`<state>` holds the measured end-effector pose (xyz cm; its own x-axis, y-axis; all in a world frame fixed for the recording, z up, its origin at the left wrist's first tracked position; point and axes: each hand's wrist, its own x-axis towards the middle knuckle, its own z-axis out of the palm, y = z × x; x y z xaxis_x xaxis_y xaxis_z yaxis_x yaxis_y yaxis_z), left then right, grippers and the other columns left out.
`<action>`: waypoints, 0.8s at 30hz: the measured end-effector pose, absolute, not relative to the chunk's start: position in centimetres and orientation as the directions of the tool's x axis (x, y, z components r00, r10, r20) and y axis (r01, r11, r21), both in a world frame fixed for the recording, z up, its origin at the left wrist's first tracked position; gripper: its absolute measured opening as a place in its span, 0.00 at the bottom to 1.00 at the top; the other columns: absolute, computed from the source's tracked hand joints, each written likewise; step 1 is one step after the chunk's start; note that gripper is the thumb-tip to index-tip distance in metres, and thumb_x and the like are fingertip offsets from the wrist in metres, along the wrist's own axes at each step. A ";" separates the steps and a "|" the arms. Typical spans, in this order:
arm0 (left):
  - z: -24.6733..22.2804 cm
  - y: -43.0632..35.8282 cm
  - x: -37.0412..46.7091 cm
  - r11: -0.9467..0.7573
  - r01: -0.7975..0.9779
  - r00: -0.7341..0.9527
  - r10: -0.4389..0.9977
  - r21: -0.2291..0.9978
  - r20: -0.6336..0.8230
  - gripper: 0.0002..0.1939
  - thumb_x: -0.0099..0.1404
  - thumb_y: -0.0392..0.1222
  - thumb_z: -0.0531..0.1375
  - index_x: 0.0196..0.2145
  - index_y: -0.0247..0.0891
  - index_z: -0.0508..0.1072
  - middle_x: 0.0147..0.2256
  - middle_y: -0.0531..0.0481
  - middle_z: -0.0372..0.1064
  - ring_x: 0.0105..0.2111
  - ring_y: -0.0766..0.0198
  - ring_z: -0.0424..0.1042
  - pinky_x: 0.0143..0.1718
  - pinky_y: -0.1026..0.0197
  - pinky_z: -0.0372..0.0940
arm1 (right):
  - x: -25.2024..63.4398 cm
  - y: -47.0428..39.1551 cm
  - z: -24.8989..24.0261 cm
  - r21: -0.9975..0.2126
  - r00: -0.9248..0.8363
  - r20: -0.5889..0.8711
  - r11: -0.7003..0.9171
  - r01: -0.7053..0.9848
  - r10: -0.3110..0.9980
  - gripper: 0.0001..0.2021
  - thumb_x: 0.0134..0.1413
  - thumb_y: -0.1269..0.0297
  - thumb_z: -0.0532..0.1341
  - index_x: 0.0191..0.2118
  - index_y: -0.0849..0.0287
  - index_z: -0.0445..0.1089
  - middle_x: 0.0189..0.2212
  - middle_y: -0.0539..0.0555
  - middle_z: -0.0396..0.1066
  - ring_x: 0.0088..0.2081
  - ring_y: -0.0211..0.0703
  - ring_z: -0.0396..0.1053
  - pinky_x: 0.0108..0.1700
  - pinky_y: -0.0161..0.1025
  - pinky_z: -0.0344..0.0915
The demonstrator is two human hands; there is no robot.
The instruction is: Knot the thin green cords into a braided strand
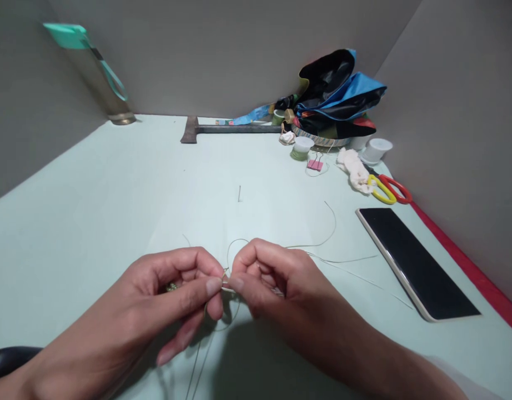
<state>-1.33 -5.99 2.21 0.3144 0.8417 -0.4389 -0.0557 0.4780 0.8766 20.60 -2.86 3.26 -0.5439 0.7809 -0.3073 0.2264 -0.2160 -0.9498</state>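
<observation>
Near the middle of the pale table, both hands meet fingertip to fingertip over thin green cord (333,219). My left hand (176,300) pinches the cord between thumb and index finger, with a small beaded bit showing inside its curled fingers. Pinched at the same spot from the other side, the cord also lies in my right hand (276,278), where a pale strip shows under the fingers. Loops of cord curve above and below the fingertips, and loose ends trail right and down toward the near edge. The exact crossing of the strands is too small to tell.
A phone (418,264) lies at the right, with scissors (389,189) behind it. An axe (231,129), cord spools (301,148), a pink clip (315,165) and a blue-black bag (339,100) sit at the back. A bottle (98,78) stands back left; a nail-like piece (239,194) lies mid-table.
</observation>
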 end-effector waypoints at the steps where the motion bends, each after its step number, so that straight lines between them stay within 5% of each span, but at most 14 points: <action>1: 2.3 -5.9 -1.2 0.476 -0.053 0.306 0.845 0.878 -0.439 0.17 0.66 0.58 0.76 0.33 0.42 0.85 0.27 0.51 0.79 0.14 0.78 0.55 0.17 0.71 0.51 | 20.5 -2.9 3.2 -0.945 -0.531 -0.318 -0.220 0.241 0.785 0.09 0.67 0.67 0.64 0.32 0.55 0.70 0.22 0.40 0.63 0.25 0.33 0.56 0.27 0.35 0.51; 12: 2.6 -5.9 -0.8 0.482 -0.023 0.256 0.850 0.876 -0.461 0.17 0.61 0.54 0.79 0.30 0.40 0.82 0.24 0.54 0.75 0.14 0.78 0.51 0.14 0.73 0.45 | 19.9 -3.1 3.4 -0.952 -0.534 -0.247 -0.101 0.288 0.808 0.07 0.65 0.67 0.62 0.33 0.54 0.68 0.22 0.40 0.63 0.25 0.33 0.59 0.27 0.34 0.53; 17: 2.5 -6.3 -1.3 0.519 -0.029 0.260 0.829 0.854 -0.495 0.15 0.65 0.51 0.77 0.29 0.41 0.80 0.22 0.58 0.72 0.15 0.78 0.50 0.15 0.76 0.45 | 20.0 -3.4 3.1 -0.958 -0.546 -0.183 -0.023 0.287 0.818 0.07 0.56 0.72 0.65 0.35 0.53 0.68 0.20 0.38 0.55 0.23 0.33 0.53 0.27 0.34 0.51; 24: 1.9 -6.2 -1.2 0.519 -0.033 0.285 0.824 0.854 -0.490 0.15 0.72 0.51 0.71 0.32 0.40 0.80 0.27 0.55 0.74 0.17 0.78 0.52 0.16 0.75 0.46 | 19.8 -3.4 3.0 -0.944 -0.502 -0.176 0.000 0.331 0.847 0.06 0.64 0.67 0.61 0.33 0.53 0.68 0.20 0.39 0.55 0.23 0.33 0.52 0.26 0.34 0.51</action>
